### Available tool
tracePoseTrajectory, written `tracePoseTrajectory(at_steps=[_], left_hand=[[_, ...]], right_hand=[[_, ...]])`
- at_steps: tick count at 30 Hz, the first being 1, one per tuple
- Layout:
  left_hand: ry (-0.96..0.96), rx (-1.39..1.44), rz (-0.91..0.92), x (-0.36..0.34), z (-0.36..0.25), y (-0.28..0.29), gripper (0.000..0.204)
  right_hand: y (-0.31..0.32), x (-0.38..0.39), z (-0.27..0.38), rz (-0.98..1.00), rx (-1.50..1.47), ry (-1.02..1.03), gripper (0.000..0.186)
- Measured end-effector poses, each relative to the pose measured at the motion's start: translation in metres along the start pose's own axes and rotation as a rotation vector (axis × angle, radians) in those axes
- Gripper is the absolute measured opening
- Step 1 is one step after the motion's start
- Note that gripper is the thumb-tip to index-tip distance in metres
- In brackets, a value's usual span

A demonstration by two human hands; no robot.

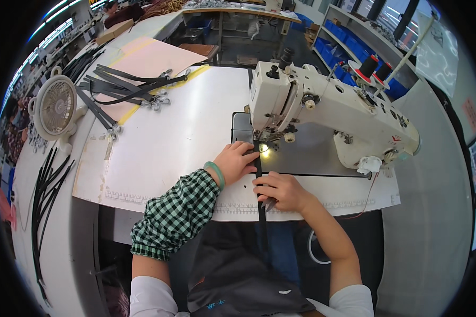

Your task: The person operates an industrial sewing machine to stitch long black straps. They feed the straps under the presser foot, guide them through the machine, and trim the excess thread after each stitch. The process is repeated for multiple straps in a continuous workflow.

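Note:
A narrow black strap [259, 182] runs from under the needle area of a white sewing machine [312, 100], over the table's front edge and down towards my lap. My left hand [235, 162], with a green bangle [215, 174] at the wrist and a checked sleeve cover, has its fingers pressed onto the strap just in front of the needle. Closer to the table edge, my right hand [281, 191] is closed at the strap, with its fingertips on it. A small pointed metal tool [270, 204], perhaps thread snips, shows under the right fingers; its handle is hidden.
Several black straps with metal fittings [129, 87] lie at the far left by pink paper [164, 54]. A small fan [56, 107] stands at left, above more black strips [45, 195]. Thread spools [369, 66] sit behind the machine; blue bins [333, 53] fill a shelf.

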State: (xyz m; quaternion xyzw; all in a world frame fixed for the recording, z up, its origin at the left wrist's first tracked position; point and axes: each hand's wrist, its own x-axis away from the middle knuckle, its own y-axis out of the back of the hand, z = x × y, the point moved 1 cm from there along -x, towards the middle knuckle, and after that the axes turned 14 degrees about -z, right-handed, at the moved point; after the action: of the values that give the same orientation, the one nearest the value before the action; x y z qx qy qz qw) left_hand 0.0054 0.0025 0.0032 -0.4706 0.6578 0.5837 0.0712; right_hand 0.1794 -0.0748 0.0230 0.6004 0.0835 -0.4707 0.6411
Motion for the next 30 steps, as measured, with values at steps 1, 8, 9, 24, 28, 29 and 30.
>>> tracePoseTrajectory(at_steps=[1,8,9,24,28,29,30], left_hand=[[0.0,0.0,0.0,-0.0001,0.0001,0.0003,0.041],[-0.007,0.001,0.003,-0.0009,0.0006,0.0002,0.042],[-0.01,-0.002,0.005,-0.0008,0.0009,0.0004,0.041],[-0.001,0.0,0.034,-0.0014,0.0005,0.0004,0.039],[0.0,-0.004,0.043,-0.0019,-0.0003,0.0005,0.04],[0.002,-0.007,0.043,-0.0014,0.0,0.0009,0.04],[-0.002,-0.007,0.042,-0.0007,0.0004,0.0013,0.04]], right_hand=[[-0.0002,0.0,-0.0001,-0.004,0.001,-0.002,0.018],[-0.0011,0.0006,-0.0015,-0.035,-0.015,0.018,0.017],[-0.0019,0.0015,-0.0031,-0.039,-0.015,0.031,0.017],[-0.0018,0.004,-0.0039,-0.051,-0.023,0.044,0.02],[-0.0034,0.0056,-0.0056,-0.067,-0.03,0.049,0.02],[-0.0032,0.0047,-0.0045,-0.068,-0.028,0.043,0.019],[-0.0025,0.0032,-0.0025,-0.069,-0.026,0.037,0.017]])
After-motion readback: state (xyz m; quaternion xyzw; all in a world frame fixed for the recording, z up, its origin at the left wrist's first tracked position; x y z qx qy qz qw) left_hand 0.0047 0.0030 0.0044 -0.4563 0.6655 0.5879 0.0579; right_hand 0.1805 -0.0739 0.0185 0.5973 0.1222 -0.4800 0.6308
